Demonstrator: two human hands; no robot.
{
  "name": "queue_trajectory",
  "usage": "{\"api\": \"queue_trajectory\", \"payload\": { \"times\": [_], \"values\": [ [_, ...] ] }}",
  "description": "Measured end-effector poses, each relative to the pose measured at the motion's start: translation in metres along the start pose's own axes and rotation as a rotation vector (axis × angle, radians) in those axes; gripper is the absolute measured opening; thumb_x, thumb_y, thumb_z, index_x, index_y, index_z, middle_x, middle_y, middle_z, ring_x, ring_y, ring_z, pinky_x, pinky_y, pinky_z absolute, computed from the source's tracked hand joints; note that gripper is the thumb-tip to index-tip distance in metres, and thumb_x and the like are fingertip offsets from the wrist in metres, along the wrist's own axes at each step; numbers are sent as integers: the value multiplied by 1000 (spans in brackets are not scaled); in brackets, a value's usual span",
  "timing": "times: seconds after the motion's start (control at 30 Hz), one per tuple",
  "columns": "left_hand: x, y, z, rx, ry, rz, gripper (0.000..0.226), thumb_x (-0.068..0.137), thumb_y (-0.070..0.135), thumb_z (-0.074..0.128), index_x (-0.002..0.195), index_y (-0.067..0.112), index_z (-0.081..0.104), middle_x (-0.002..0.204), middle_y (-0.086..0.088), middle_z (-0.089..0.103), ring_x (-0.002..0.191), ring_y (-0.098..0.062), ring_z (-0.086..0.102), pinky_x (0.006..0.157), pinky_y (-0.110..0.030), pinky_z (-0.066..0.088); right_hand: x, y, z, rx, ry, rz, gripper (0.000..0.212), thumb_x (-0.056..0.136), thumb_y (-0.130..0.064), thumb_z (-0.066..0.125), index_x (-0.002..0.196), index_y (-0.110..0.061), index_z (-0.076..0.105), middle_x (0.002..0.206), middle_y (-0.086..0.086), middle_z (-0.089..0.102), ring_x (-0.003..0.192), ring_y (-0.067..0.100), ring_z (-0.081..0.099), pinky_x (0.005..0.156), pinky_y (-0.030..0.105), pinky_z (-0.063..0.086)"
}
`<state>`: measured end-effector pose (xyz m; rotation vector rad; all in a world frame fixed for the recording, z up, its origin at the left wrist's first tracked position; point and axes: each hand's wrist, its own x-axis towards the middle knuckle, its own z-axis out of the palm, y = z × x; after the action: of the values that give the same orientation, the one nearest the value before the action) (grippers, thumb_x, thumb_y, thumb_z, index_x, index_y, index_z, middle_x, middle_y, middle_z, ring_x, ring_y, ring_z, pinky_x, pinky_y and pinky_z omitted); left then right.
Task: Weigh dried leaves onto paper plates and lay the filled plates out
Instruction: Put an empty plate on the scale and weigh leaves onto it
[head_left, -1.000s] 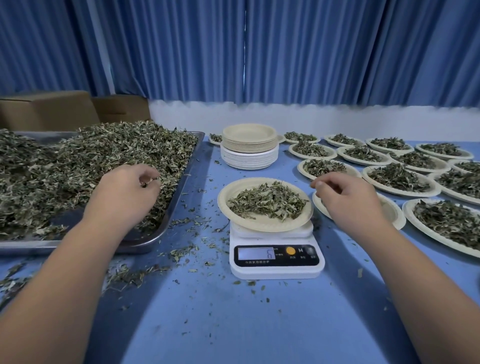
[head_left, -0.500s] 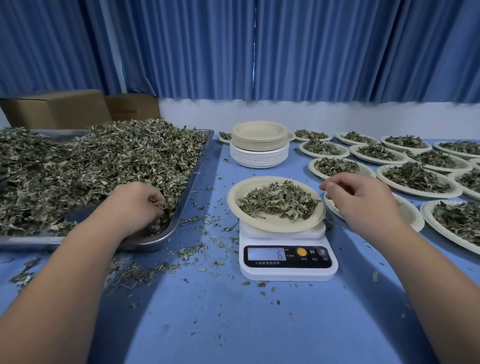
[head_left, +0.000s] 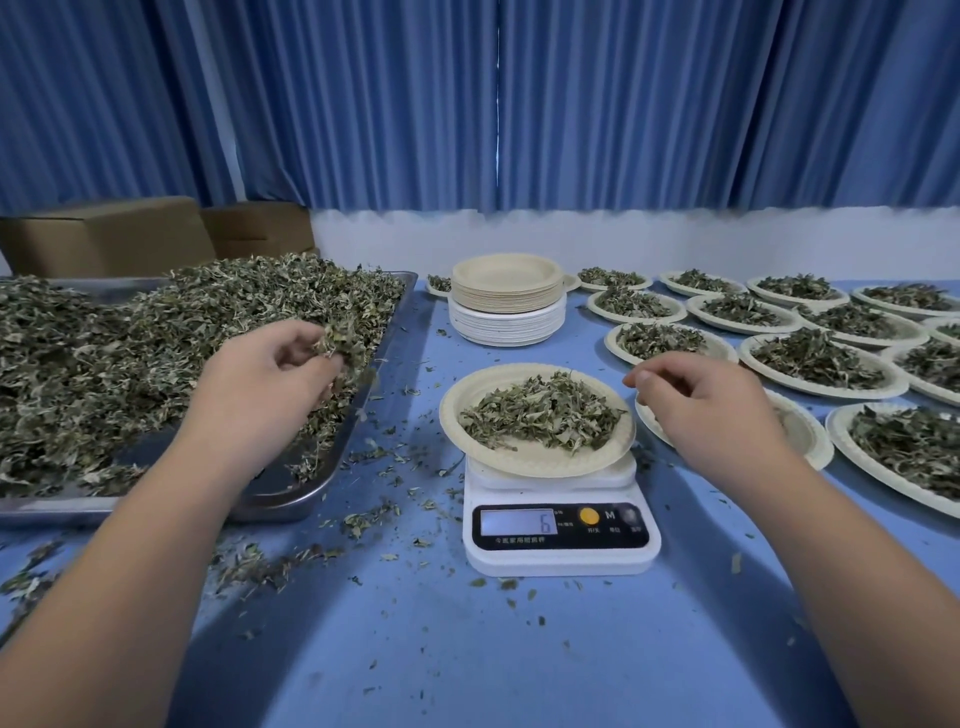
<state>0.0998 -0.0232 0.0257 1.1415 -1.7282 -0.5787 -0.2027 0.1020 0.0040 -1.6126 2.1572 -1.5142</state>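
A paper plate (head_left: 530, 457) heaped with dried leaves (head_left: 543, 413) rests on a white digital scale (head_left: 561, 530) whose display reads 6. On the left, a metal tray (head_left: 306, 483) holds a large pile of dried leaves (head_left: 104, 353). My left hand (head_left: 260, 384) is over the tray's right side, its fingers closed on a clump of leaves. My right hand (head_left: 706, 410) hovers just right of the plate on the scale, fingers loosely curled with nothing seen in them.
A stack of empty paper plates (head_left: 506, 299) stands behind the scale. Several filled plates (head_left: 815, 358) cover the blue table (head_left: 519, 649) on the right, and one plate (head_left: 802, 431) lies partly under my right hand. Loose leaf scraps (head_left: 260, 561) litter the table. Cardboard boxes (head_left: 109, 236) sit at the back left.
My left hand dipped into the tray's leaves and has now risen holding a clump. My right hand has stayed beside the plate on the scale.
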Motion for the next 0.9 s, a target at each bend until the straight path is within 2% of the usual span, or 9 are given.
{"api": "queue_trajectory", "payload": {
  "times": [0.17,0.3,0.43,0.53,0.6,0.67,0.73,0.8,0.9],
  "values": [
    [-1,32,25,-216,-68,46,23,91,12,64,83,34,63,66,12,69,57,-2,61,58,-14,51,1,-1,1,-4,-6,-11,22,93,-17,56,77,-28,67,44,-20,52,38,0,44,37,9,30],
    [9,59,49,-154,-158,120,14,90,17,64,89,30,70,76,4,71,66,-8,63,71,-35,55,0,-1,1,-6,-9,-18,24,93,-17,56,75,-29,66,45,-19,53,38,1,44,38,10,31],
    [12,76,74,58,-270,239,17,91,21,62,101,32,70,86,10,66,78,-19,64,74,-32,53,0,0,0,6,-8,-13,25,92,-16,56,74,-30,66,45,-19,52,37,2,43,38,11,31],
    [10,71,82,304,-453,286,29,96,26,54,122,37,61,99,17,60,72,-20,67,68,-34,57,1,1,-2,9,-6,-4,24,93,-17,55,76,-29,66,44,-19,52,38,1,44,38,10,31],
    [11,58,76,303,-432,288,31,97,25,51,124,39,58,98,19,59,65,-20,66,56,-27,54,2,1,-3,8,-4,-5,22,93,-17,55,79,-27,68,44,-20,52,38,0,45,38,9,32],
    [12,40,63,235,-318,242,28,97,24,53,118,41,61,95,21,59,62,-8,62,46,-19,45,2,1,-3,3,-1,-5,20,94,-17,55,81,-25,68,44,-20,51,38,-1,45,38,8,32],
    [13,19,47,256,-200,190,26,96,22,54,114,37,64,97,19,61,72,1,58,59,-14,41,1,1,-3,12,2,0,19,94,-17,55,81,-22,69,42,-19,50,37,0,43,37,9,30],
    [15,-2,32,393,-167,142,26,96,23,53,117,32,64,107,8,61,86,-7,54,76,-24,39,1,1,-2,10,-4,0,20,93,-17,55,81,-22,69,42,-18,49,36,2,42,36,10,29],
    [20,-22,15,589,-219,5,31,98,25,49,128,30,58,126,-5,55,69,-15,57,62,-27,45,-1,1,0,17,-14,-1,22,93,-17,55,78,-26,68,41,-16,48,35,4,40,34,10,26]
  ]
}}
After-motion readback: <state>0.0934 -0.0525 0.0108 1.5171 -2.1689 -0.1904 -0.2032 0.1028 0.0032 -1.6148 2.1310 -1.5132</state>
